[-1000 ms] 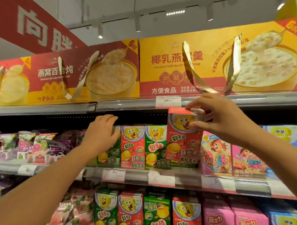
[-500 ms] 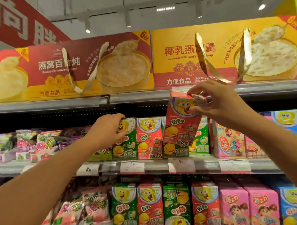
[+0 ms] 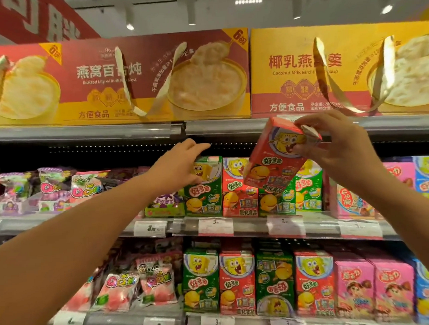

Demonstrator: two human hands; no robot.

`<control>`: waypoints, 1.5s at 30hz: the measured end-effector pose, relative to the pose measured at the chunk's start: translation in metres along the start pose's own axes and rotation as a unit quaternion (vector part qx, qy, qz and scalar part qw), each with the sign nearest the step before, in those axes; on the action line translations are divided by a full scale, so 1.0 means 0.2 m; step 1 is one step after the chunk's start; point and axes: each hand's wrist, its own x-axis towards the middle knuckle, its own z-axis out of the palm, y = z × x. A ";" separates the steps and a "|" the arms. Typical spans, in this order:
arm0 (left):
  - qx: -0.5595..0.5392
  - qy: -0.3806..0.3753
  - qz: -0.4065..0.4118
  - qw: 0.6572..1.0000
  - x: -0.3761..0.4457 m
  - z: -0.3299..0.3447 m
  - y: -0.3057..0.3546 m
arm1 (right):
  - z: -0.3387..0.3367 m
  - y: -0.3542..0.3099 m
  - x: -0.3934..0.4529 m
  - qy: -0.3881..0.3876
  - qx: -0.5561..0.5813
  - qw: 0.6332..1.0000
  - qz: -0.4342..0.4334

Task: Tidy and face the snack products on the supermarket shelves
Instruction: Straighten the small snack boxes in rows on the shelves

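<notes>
My right hand [image 3: 340, 147] grips a red cartoon snack box [image 3: 272, 159] by its top, holding it tilted in the air in front of the middle shelf. My left hand [image 3: 176, 166] reaches to the top left of a green snack box [image 3: 205, 189] that stands at the left end of a row of green and red boxes [image 3: 236, 188]. Its fingers are stretched forward over the box top; whether they touch it I cannot tell. A green box [image 3: 308, 190] stands behind the lifted red one.
Large red and yellow gift cartons [image 3: 155, 79] fill the top shelf. Candy bags [image 3: 84, 187] lie left on the middle shelf, pink boxes [image 3: 352, 200] right. The lower shelf [image 3: 166, 319] carries more cartoon boxes and pink bags. Price tags [image 3: 215, 226] line the shelf rails.
My right hand has lifted the red box out of the row and tilted it. My left hand has moved right, from the row's left end onto the green box's top corner.
</notes>
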 end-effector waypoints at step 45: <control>-0.065 0.182 -0.058 0.979 -0.71 -0.23 -0.17 | 0.82 -0.31 0.31 -0.261 -0.198 0.944 -0.039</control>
